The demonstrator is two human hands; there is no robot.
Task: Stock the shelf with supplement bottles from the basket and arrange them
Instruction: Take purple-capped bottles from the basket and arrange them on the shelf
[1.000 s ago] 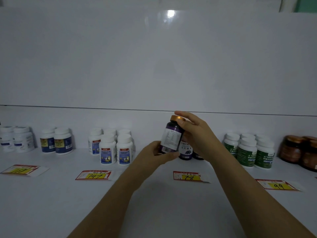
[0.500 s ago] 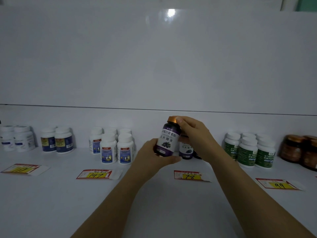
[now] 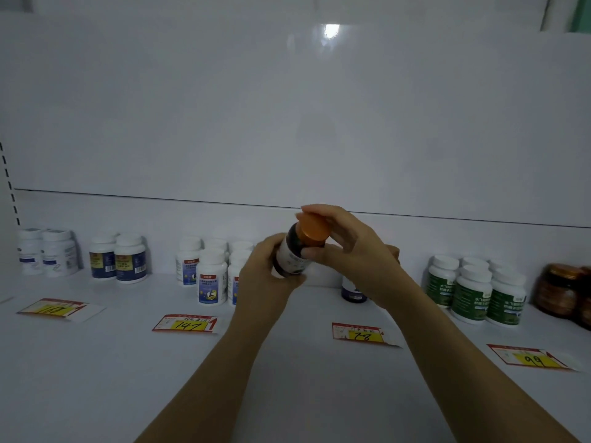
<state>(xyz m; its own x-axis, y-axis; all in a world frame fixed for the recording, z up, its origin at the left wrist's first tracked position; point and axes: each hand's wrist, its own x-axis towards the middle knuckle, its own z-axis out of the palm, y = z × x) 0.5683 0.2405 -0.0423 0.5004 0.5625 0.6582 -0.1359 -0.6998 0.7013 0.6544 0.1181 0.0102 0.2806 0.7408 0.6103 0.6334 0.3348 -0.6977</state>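
A dark purple supplement bottle (image 3: 295,251) with an orange cap is held above the white shelf (image 3: 287,378), tilted so its cap leans toward me. My left hand (image 3: 265,270) grips its lower body from the left. My right hand (image 3: 348,244) curls round the cap and neck from the right. Behind my right wrist another purple bottle (image 3: 351,290) stands on the shelf, mostly hidden. The basket is out of view.
Along the back stand white bottles (image 3: 48,252), navy-label bottles (image 3: 118,260), blue-label white bottles (image 3: 211,276), green-label bottles (image 3: 473,289) and brown jars (image 3: 559,289). Price tags (image 3: 188,323) lie flat toward the shelf's front. A white back panel (image 3: 287,123) rises behind.
The held bottle has been turned in both hands and tipped, so its cap now leans toward me. Both hands rose slightly with it.
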